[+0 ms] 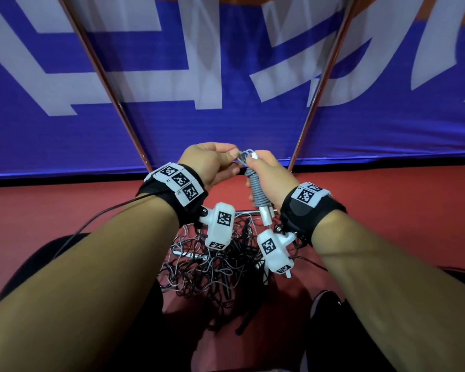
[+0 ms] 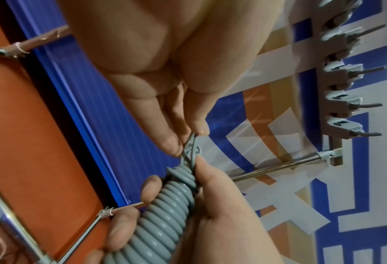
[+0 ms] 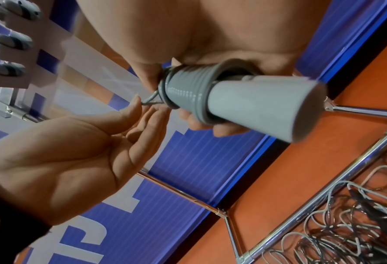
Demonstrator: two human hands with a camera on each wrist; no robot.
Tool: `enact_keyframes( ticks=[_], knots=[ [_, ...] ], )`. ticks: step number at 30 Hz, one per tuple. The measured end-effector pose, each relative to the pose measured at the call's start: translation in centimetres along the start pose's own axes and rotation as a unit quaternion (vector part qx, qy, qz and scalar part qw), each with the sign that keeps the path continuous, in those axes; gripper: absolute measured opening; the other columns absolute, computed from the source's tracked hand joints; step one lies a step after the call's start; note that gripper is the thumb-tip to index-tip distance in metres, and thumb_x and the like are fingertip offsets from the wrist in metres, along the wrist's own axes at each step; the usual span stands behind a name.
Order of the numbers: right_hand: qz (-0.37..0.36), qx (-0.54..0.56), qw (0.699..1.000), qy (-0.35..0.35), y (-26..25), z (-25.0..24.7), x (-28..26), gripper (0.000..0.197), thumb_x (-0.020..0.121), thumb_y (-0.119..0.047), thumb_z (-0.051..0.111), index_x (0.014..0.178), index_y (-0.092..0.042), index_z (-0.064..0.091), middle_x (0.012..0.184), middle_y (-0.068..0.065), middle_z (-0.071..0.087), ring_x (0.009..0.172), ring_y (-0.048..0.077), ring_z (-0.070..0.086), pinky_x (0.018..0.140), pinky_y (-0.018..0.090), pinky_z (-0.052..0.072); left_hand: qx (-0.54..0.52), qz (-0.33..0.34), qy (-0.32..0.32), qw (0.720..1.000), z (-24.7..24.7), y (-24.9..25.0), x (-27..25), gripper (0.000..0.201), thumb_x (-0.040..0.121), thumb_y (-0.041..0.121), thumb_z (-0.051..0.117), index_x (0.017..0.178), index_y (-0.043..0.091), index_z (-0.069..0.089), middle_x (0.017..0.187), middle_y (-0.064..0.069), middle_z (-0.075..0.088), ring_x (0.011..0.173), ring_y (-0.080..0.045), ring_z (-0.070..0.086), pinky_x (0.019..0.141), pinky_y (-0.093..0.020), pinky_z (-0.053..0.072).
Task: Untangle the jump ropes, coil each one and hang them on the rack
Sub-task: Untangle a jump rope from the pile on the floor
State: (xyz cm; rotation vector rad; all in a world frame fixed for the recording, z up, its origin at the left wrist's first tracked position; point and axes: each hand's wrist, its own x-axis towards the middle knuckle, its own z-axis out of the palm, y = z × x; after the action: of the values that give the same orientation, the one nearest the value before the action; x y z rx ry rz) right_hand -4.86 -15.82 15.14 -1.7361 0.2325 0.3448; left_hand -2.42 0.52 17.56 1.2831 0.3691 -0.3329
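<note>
A grey jump rope is wound tightly round its white handles into a coil. My right hand grips this coil upright in front of me. My left hand pinches the thin loose end of the grey cord at the top of the coil between thumb and fingertips. The rack's row of hooks shows in both wrist views, above and beyond the hands. A tangle of black and grey ropes lies on the floor below my wrists.
Two slanted metal rack poles rise at left and right before a blue and white banner. The rack's chrome base bars frame the rope tangle on the red floor. My dark shoe is at the bottom right.
</note>
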Motion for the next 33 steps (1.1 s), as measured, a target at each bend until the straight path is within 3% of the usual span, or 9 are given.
enact_keyframes(
  ticks=[3, 7, 10, 12, 13, 17, 22, 28, 33],
  knots=[
    [-0.004, -0.016, 0.999, 0.03, 0.1, 0.1, 0.0, 0.01, 0.106, -0.045, 0.055, 0.112, -0.04, 0.062, 0.084, 0.009, 0.067, 0.064, 0.027, 0.064, 0.055, 0.036, 0.057, -0.022, -0.006, -0.003, 1.0, 0.3, -0.3, -0.2, 0.019, 0.094, -0.002, 0.073, 0.112, 0.0, 0.075, 0.103, -0.016, 0.08, 0.092, -0.022, 0.079, 0.081, -0.031, 0.065],
    [-0.003, -0.02, 0.999, 0.041, 0.2, 0.1, -0.2, 0.009, 0.106, -0.043, 0.057, 0.113, -0.039, 0.062, 0.088, 0.009, 0.067, 0.073, 0.025, 0.066, 0.062, 0.045, 0.064, -0.013, 0.009, -0.018, 1.0, 0.6, -0.8, -0.3, 0.016, 0.096, -0.003, 0.07, 0.109, 0.002, 0.078, 0.104, -0.017, 0.08, 0.095, -0.022, 0.078, 0.083, -0.028, 0.064],
    [-0.003, -0.025, 0.999, 0.043, 0.2, 0.2, -0.6, 0.014, 0.108, -0.04, 0.055, 0.119, -0.035, 0.061, 0.093, 0.007, 0.066, 0.076, 0.022, 0.066, 0.059, 0.037, 0.063, 0.018, 0.01, -0.009, 1.0, 0.7, -1.1, -0.1, 0.014, 0.096, -0.002, 0.07, 0.108, 0.0, 0.078, 0.101, -0.018, 0.08, 0.094, -0.026, 0.078, 0.077, -0.027, 0.063],
    [-0.002, -0.019, 0.999, 0.046, 0.1, 0.3, -0.8, 0.016, 0.108, -0.041, 0.055, 0.121, -0.036, 0.062, 0.097, 0.008, 0.067, 0.079, 0.021, 0.067, 0.064, 0.041, 0.065, 0.026, 0.001, -0.002, 1.0, 0.7, -1.2, 0.0, 0.012, 0.095, -0.002, 0.071, 0.105, -0.002, 0.077, 0.099, -0.019, 0.08, 0.09, -0.026, 0.077, 0.072, -0.026, 0.062],
    [-0.002, -0.019, 0.999, 0.046, 0.0, 0.3, -0.8, 0.015, 0.108, -0.043, 0.055, 0.119, -0.037, 0.062, 0.096, 0.008, 0.068, 0.078, 0.023, 0.068, 0.063, 0.041, 0.065, 0.026, -0.002, -0.002, 1.0, 0.6, -1.2, 0.0, 0.011, 0.095, -0.002, 0.071, 0.104, -0.003, 0.077, 0.099, -0.019, 0.08, 0.088, -0.025, 0.076, 0.071, -0.026, 0.063],
    [-0.005, -0.023, 0.999, 0.032, -0.7, 0.0, -1.0, 0.014, 0.108, -0.046, 0.053, 0.117, -0.039, 0.062, 0.095, 0.008, 0.069, 0.07, 0.022, 0.067, 0.05, 0.027, 0.054, 0.012, 0.004, -0.012, 1.0, 0.6, -1.2, 0.0, 0.013, 0.095, -0.004, 0.07, 0.106, -0.003, 0.077, 0.101, -0.019, 0.079, 0.089, -0.024, 0.075, 0.081, -0.029, 0.065],
    [-0.003, -0.019, 0.999, 0.032, -0.7, 0.3, -1.0, 0.016, 0.108, -0.044, 0.053, 0.118, -0.037, 0.062, 0.094, 0.008, 0.067, 0.068, 0.022, 0.065, 0.05, 0.028, 0.054, 0.025, 0.021, -0.016, 0.999, 0.6, -1.1, -0.1, 0.007, 0.095, -0.004, 0.07, 0.098, -0.003, 0.076, 0.092, -0.017, 0.079, 0.081, -0.021, 0.075, 0.079, -0.028, 0.064],
    [-0.01, -0.013, 1.0, 0.007, -0.8, 0.1, -1.0, 0.016, 0.11, -0.039, 0.052, 0.119, -0.034, 0.064, 0.093, 0.006, 0.066, 0.063, 0.017, 0.063, 0.049, 0.027, 0.053, 0.039, 0.025, -0.015, 0.999, 0.7, -1.4, 0.0, 0.007, 0.095, -0.001, 0.072, 0.098, -0.002, 0.077, 0.097, -0.019, 0.079, 0.084, -0.022, 0.075, 0.077, -0.027, 0.064],
    [-0.009, 0.005, 1.0, -0.026, -0.7, -0.1, -0.9, 0.018, 0.109, -0.035, 0.05, 0.117, -0.031, 0.065, 0.085, 0.007, 0.066, 0.052, 0.016, 0.062, 0.05, 0.029, 0.051, 0.04, 0.022, -0.005, 0.999, 0.7, -1.7, 0.2, 0.006, 0.093, 0.003, 0.075, 0.089, -0.001, 0.075, 0.078, -0.013, 0.077, 0.069, -0.016, 0.07, 0.066, -0.021, 0.062]
  ],
)
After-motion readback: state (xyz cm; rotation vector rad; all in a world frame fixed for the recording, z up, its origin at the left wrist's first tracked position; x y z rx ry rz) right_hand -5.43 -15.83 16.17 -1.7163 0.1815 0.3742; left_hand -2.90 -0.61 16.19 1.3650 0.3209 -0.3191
